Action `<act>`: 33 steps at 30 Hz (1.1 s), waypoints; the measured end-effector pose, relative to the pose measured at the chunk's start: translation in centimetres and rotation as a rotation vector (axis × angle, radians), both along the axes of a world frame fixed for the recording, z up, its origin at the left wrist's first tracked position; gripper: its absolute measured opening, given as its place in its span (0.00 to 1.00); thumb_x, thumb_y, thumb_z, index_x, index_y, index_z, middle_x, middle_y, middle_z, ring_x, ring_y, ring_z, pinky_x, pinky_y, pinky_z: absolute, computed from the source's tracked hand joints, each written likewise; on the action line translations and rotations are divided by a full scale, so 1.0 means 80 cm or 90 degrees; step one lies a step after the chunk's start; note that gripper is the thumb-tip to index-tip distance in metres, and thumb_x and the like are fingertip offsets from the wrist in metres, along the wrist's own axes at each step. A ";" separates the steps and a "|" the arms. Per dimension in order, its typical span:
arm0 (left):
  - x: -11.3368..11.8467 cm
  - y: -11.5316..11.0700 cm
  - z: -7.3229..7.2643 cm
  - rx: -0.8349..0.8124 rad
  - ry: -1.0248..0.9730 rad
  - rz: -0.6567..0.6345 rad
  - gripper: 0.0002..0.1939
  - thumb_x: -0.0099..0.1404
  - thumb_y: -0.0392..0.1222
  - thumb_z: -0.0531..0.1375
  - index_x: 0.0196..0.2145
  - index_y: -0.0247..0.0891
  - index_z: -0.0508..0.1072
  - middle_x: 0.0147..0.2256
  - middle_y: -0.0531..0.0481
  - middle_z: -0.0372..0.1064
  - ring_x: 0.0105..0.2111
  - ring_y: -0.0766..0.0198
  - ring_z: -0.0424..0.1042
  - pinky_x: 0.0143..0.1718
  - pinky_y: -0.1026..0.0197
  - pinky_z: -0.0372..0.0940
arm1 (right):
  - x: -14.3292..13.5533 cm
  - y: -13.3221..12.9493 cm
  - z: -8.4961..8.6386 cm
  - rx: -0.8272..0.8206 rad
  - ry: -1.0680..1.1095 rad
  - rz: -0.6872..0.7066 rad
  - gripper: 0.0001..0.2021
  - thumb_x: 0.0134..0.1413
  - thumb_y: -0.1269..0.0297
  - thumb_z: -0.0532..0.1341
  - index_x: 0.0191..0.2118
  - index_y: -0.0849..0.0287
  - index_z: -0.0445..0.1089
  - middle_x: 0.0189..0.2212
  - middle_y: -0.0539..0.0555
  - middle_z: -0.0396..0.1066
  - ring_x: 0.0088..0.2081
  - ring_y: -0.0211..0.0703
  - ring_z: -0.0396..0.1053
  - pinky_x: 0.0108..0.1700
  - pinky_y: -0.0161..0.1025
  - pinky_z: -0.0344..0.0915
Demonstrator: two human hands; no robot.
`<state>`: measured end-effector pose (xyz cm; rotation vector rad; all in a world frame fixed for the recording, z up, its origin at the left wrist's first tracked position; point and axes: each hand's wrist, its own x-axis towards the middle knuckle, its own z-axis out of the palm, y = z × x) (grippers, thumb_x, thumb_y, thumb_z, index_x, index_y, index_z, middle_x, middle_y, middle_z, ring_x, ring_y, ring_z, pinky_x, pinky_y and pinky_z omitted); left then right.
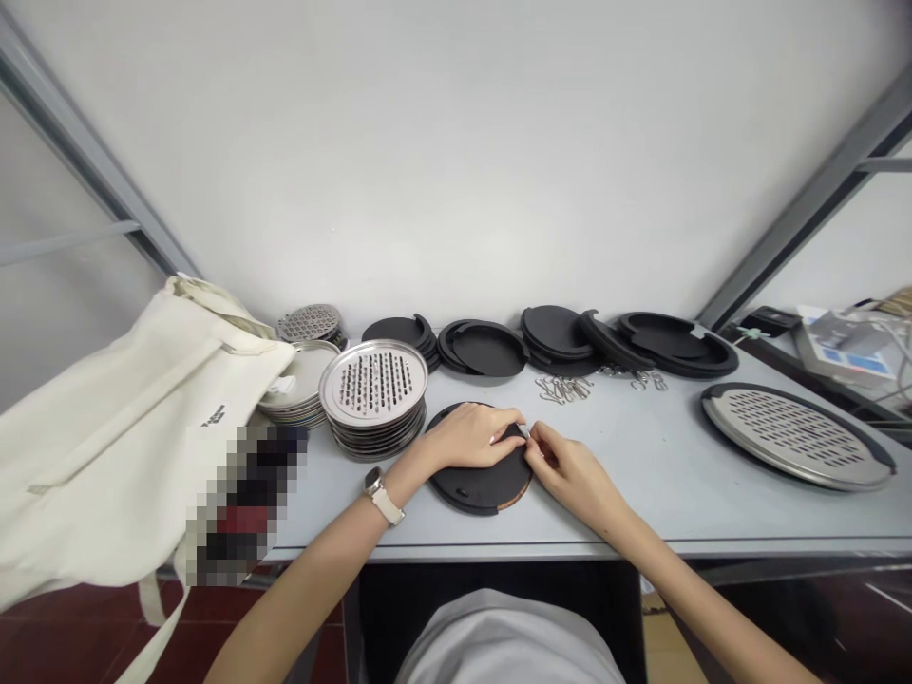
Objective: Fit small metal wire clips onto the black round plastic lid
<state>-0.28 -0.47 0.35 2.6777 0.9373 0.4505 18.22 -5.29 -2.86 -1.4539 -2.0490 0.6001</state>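
Note:
A black round plate (481, 483) lies on the table in front of me, with a brown strip showing along its lower right edge. My left hand (474, 437) rests across its top, thumb and forefinger gripping at the right rim. Against the same rim my right hand (566, 467) is closed in a pinch. Between the fingertips of both hands shows a small shiny metal piece (524, 431); its full shape is hidden by the fingers. Left of the plate stands a stack of round metal grater discs (374, 380), apart from my hands.
Black round covers (488, 349) are piled along the wall. Loose metal hooks (562, 389) lie before them. A large oval grater (805, 435) in a black frame sits at right. A cream bag (135, 408) hangs over the left side, near plain metal discs (306, 375).

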 end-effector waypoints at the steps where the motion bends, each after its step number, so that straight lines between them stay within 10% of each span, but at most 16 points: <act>1: 0.000 0.000 0.000 -0.003 -0.001 -0.001 0.12 0.67 0.45 0.55 0.46 0.40 0.67 0.27 0.55 0.68 0.28 0.65 0.68 0.30 0.65 0.56 | 0.000 0.000 0.000 0.002 -0.001 -0.001 0.10 0.61 0.61 0.49 0.27 0.54 0.52 0.17 0.44 0.57 0.19 0.38 0.58 0.24 0.32 0.51; 33: 0.002 -0.002 -0.003 0.014 -0.003 -0.014 0.08 0.67 0.42 0.55 0.42 0.41 0.71 0.24 0.56 0.66 0.25 0.67 0.68 0.29 0.65 0.56 | 0.005 0.000 0.004 0.045 0.108 -0.075 0.13 0.61 0.59 0.48 0.26 0.55 0.53 0.18 0.44 0.53 0.21 0.35 0.53 0.25 0.32 0.53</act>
